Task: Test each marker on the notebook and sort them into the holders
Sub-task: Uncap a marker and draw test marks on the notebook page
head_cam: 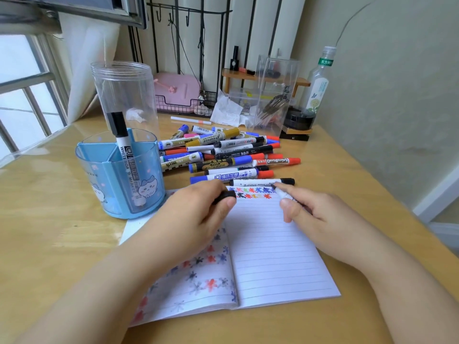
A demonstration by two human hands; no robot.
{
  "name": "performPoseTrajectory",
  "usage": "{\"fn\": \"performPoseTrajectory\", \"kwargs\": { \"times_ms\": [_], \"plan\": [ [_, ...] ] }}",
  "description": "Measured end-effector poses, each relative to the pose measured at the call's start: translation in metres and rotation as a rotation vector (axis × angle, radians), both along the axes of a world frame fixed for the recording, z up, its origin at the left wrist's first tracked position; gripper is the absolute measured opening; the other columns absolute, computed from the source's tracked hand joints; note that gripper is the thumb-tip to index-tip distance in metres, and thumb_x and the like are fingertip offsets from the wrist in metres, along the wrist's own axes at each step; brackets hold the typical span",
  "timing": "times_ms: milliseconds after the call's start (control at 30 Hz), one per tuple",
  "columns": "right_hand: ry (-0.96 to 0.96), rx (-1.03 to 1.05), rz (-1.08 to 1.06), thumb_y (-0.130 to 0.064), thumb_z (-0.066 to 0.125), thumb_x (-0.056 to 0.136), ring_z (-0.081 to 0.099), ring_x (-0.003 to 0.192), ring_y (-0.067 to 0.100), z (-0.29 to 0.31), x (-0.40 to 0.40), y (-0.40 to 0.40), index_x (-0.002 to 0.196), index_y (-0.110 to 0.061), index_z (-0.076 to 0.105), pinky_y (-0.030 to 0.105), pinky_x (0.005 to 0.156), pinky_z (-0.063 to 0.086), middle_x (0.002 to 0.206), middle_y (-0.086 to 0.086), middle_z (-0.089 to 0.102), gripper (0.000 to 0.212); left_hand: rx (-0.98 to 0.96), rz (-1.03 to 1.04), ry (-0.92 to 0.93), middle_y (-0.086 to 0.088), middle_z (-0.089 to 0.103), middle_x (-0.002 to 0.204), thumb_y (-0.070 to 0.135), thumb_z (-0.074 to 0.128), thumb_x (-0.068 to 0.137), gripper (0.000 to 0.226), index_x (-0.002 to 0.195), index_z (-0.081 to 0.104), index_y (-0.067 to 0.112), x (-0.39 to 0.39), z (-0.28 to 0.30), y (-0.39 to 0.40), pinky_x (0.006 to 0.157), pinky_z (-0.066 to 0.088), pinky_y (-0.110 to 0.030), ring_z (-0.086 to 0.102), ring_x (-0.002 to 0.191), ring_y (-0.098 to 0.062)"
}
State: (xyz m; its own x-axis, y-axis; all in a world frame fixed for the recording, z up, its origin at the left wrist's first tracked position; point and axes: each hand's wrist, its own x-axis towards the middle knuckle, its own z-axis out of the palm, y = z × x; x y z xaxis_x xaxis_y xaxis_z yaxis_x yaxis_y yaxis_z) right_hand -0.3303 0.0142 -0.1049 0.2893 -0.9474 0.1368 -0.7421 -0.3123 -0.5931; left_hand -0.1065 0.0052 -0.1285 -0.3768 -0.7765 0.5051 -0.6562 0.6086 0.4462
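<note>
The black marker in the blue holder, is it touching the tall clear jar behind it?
Cannot tell. In the head view the black marker in the blue holder overlaps the clear jar, so any gap is hidden.

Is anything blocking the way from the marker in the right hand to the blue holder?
Partly. The left hand, gripping the black cap, lies between the marker in the right hand and the blue holder. The holder's open top looks unobstructed; one marker already stands inside.

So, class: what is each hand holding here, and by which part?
The left hand pinches a black marker cap between thumb and fingers. The right hand grips an uncapped marker by its barrel, tip on the notebook.
</note>
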Motion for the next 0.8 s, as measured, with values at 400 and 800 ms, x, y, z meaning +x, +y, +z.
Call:
{"fn": "performPoseTrajectory", "kwargs": {
  "times_ms": [400,800],
  "plan": [
    [-1.177,0.457,-0.149,0.001,0.045,0.092,0.064,0.055,0.013,0.008,0.02,-0.014,0.097,-0.002,0.064,0.016,0.051,0.052,0.074,0.019,0.07,0.021,0.102,0.174,-0.104,0.001,0.054,0.095,0.027,0.051,0.089,0.018,0.1,0.061,0.016,-0.005,-0.012,-0.007,0.074,0.041,-0.028,0.051,0.087,-0.018],
    [-0.686,0.167,-0.26,-0.029,0.052,0.092,0.034,0.038,0.01,-0.031,0.068,-0.054,0.072,-0.016,0.056,0.024,0.044,0.028,0.042,0.0,0.047,0.024,0.107,0.205,-0.107,0.002,0.05,0.096,0.031,0.047,0.091,0.022,0.1,0.06,0.016,-0.004,-0.015,-0.006,0.077,0.042,-0.03,0.052,0.088,-0.018]
  ]
}}
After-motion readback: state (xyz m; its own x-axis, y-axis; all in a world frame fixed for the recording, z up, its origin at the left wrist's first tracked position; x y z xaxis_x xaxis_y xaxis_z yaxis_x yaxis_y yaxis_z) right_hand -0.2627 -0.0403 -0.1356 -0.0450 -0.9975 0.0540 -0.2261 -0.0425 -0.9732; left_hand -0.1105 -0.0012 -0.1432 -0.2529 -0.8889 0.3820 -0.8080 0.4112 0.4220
